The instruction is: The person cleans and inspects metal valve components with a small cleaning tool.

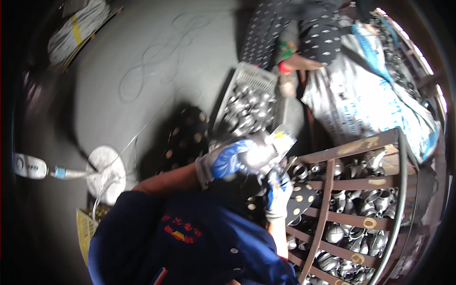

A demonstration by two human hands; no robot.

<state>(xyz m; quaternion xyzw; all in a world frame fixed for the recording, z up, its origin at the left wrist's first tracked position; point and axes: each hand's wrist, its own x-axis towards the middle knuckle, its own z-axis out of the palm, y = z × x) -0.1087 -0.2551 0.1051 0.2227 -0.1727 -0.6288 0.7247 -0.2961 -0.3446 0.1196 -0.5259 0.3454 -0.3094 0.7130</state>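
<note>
Silvery in the glare, a metal piece [260, 156] sits in the gloved left hand [229, 159], fingers curled around it. Just beside, the right hand [278, 194] has blurred fingers whose grip I cannot tell; a crate [259, 72] stands beyond.

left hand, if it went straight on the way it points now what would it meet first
The left hand would likely meet the bright, shiny piece at its fingertips first, with the clear plastic wrapping beyond; glare and blur leave depth and contact unclear.
</note>
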